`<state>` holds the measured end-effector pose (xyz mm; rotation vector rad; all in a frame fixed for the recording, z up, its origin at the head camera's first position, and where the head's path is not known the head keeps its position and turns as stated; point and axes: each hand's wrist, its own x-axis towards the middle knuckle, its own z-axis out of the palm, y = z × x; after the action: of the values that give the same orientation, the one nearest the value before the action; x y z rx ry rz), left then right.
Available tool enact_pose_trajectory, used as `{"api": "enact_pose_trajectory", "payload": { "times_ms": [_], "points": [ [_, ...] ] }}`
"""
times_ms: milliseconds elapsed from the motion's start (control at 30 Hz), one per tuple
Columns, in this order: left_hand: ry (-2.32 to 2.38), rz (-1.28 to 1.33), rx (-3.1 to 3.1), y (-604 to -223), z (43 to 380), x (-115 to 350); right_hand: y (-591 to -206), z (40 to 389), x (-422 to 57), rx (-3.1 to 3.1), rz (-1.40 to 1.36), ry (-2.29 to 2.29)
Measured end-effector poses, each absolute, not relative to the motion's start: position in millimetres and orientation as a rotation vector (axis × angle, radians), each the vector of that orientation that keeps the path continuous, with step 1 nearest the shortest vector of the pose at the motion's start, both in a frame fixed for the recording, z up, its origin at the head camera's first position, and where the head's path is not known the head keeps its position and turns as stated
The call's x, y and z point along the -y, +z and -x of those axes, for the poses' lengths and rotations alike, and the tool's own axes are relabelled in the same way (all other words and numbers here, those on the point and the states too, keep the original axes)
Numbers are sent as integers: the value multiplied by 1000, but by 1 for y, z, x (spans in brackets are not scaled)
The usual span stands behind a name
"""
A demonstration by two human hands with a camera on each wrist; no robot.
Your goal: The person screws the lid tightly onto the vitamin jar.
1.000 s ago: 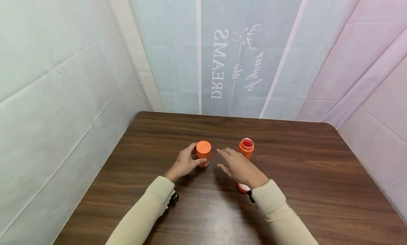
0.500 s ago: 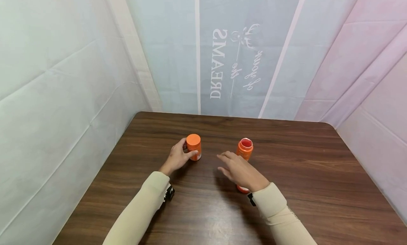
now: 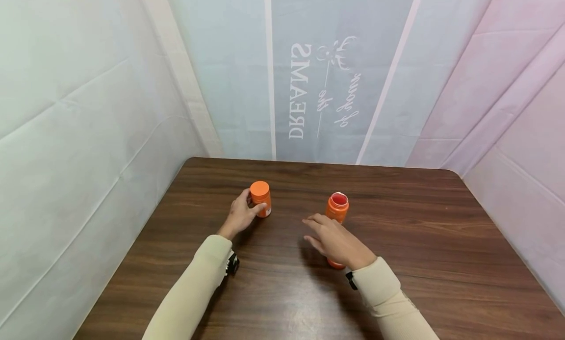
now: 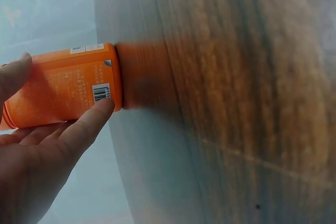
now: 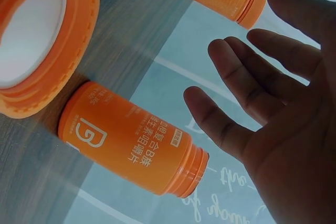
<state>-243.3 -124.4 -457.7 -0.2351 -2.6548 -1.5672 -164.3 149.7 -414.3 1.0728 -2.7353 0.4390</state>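
My left hand [image 3: 240, 216] grips a capped orange pill bottle [image 3: 261, 193], thumb on one side and fingers round the other. In the left wrist view this capped bottle [image 4: 63, 90] stands with its base at the tabletop, a barcode showing near the thumb. My right hand [image 3: 337, 239] hovers with spread, relaxed fingers and holds nothing. Just beyond it an uncapped orange pill bottle [image 3: 337, 211] stands upright, its red inside visible; the hand partly hides it from above. The right wrist view shows this open bottle [image 5: 126, 140] whole, near a loose orange cap [image 5: 81, 35] with its white inside showing.
The dark wood table [image 3: 419, 242] ends at a rear edge against a hanging blue-grey cloth [image 3: 335, 16] with printed lettering. Pale cloth walls [image 3: 79, 134] stand along the left and right sides. The loose cap lies below my right wrist.
My left hand has moved the capped pill bottle left and farther back on the table, away from the open one. The right hand has stayed nearly still.
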Motion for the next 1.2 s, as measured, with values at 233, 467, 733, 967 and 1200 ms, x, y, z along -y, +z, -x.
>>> {"api": "enact_pose_trajectory", "payload": {
  "times_ms": [233, 467, 733, 967, 1200],
  "points": [
    [-1577, 183, 2662, -454, 245, 123, -412, 166, -152, 2691, -1098, 460],
    [-1545, 58, 2731, -455, 230, 115, -412, 167, -154, 2723, -1081, 442],
    [-1485, -183, 2827, -449, 200, 97, -412, 163, -158, 2780, -1054, 456],
    [-1414, 75, 2898, -451, 182, 77, -421, 153, -168, 2806, -1024, 460],
    [-1331, 382, 2934, -454, 179, 63, -431, 142, -180, 2813, -988, 446]
  ]
}}
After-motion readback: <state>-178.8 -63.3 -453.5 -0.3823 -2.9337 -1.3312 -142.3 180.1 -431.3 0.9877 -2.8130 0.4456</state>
